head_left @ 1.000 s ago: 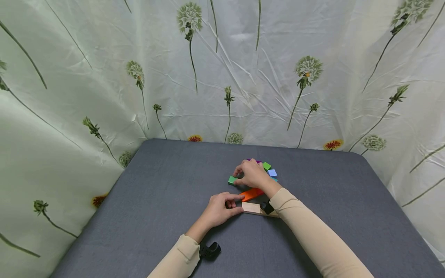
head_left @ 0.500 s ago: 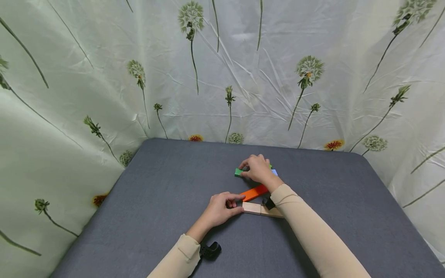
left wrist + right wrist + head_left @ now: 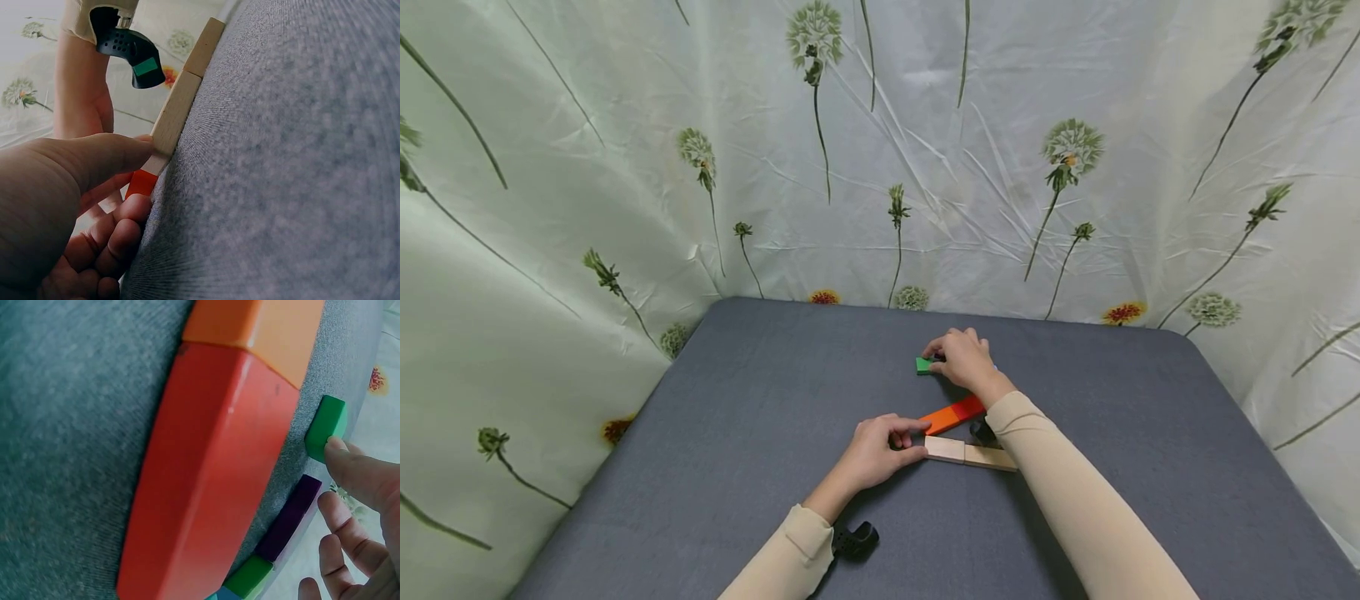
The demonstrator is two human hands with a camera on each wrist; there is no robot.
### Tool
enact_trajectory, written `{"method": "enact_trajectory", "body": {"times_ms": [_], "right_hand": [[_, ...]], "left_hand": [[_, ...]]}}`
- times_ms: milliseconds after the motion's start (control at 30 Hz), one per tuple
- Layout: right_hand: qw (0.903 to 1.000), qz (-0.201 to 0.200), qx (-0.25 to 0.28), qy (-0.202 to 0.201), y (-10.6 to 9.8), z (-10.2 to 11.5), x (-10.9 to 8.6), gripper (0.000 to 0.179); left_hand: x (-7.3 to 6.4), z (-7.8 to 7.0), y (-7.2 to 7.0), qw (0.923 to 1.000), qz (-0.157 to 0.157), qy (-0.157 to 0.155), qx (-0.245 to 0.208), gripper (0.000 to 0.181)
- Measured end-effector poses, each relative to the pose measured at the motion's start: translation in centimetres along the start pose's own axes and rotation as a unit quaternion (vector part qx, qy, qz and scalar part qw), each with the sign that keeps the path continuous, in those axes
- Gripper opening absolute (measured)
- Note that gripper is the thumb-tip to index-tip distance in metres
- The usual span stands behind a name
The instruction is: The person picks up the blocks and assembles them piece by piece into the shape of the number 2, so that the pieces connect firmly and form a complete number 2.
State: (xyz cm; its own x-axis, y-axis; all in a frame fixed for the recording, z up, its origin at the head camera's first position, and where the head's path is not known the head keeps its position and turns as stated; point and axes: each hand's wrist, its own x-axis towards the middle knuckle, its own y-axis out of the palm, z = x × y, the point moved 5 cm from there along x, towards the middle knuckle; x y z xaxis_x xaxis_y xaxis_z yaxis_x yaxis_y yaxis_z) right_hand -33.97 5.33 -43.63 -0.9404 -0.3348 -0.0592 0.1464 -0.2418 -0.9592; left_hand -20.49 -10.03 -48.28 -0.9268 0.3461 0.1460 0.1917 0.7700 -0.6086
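My left hand (image 3: pixel 874 450) holds the left corner of a low block outline, its thumb against a pale wooden block (image 3: pixel 945 449) and its index finger by the end of an orange block (image 3: pixel 940 420). A second wooden block (image 3: pixel 988 457) continues that row to the right. Beyond the orange one lies a red block (image 3: pixel 200 469), end to end with it. Farther back, my right hand (image 3: pixel 962 358) pinches a small green block (image 3: pixel 922 366) between thumb and index finger. In the right wrist view, this block sits near the end of a purple block (image 3: pixel 289 515), with a gap between.
A lighter green block (image 3: pixel 249 577) adjoins the purple one, and a bit of blue shows below it. Dark grey cloth (image 3: pixel 760 400) covers the table. Behind it hangs a flowered curtain (image 3: pixel 880 167). Black wrist cameras (image 3: pixel 856 542) hang under the forearms.
My right hand has carried the green block away from me and to the right, and now covers most of the coloured blocks at the back. The left hand has stayed in place.
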Motion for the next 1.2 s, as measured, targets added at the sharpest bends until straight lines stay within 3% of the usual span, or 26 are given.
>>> {"method": "enact_trajectory", "body": {"times_ms": [467, 767, 933, 1200], "right_hand": [[0.9997, -0.018, -0.016, -0.002, 0.2, 0.5, 0.4, 0.025], [0.9977, -0.05, -0.037, 0.025, 0.5, 0.8, 0.4, 0.036], [0.9977, -0.05, -0.033, 0.031, 1.0, 0.9, 0.3, 0.043], [0.9971, -0.063, -0.017, 0.04, 0.9, 0.5, 0.8, 0.039]], "left_hand": [[0.0, 0.1, 0.1, 1.0, 0.0, -0.006, 0.002, 0.034], [-0.2, 0.3, -0.1, 0.9999, -0.002, -0.01, 0.01, 0.034], [-0.3, 0.3, -0.1, 0.9999, -0.001, -0.007, 0.012, 0.034], [0.2, 0.1, 0.0, 1.0, 0.003, 0.001, 0.004, 0.034]]}}
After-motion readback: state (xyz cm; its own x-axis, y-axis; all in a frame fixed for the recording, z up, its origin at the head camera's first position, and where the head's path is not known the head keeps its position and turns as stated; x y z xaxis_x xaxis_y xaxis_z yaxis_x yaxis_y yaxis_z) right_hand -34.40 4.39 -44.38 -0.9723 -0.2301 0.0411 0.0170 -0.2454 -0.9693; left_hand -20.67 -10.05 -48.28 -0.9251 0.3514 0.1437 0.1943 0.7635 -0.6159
